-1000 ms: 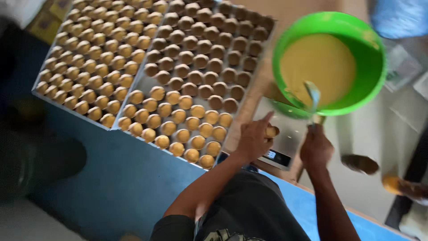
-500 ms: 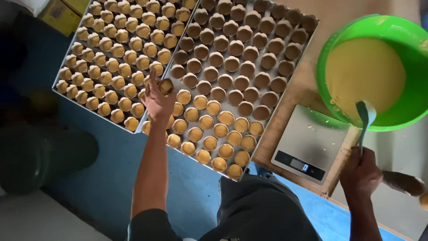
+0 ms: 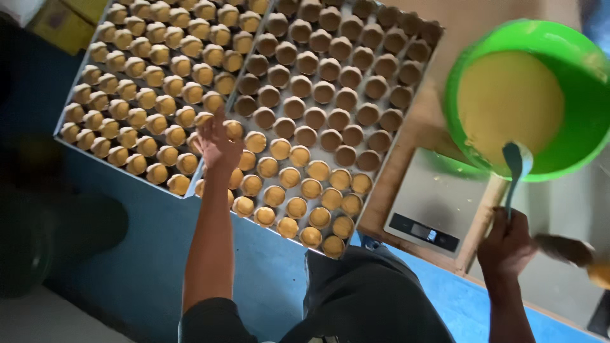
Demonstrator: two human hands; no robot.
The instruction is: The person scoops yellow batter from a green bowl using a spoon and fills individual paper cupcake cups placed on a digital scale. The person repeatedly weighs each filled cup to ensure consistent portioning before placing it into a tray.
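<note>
Blue flooring [image 3: 146, 254] was seen beneath two cup trays [image 3: 356, 38]; the left hand [image 3: 216, 143] was spread wide over them, while a spoon [image 3: 515, 171] was gripped by the right hand [image 3: 505, 244] at the green bowl [image 3: 584, 127].

Grey kitchen scale [image 3: 429, 209] on a wooden board [image 3: 406, 159]; blue floor covering [image 3: 152, 254]; yellow box [image 3: 54, 19] at upper left.

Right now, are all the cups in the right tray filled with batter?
No, in the right tray only the near rows hold yellow batter; the far cups look empty and brown.

Left hand [image 3: 216, 143] over filled cups [image 3: 283, 174]; right hand [image 3: 505, 244] holds spoon [image 3: 515, 171].
</note>
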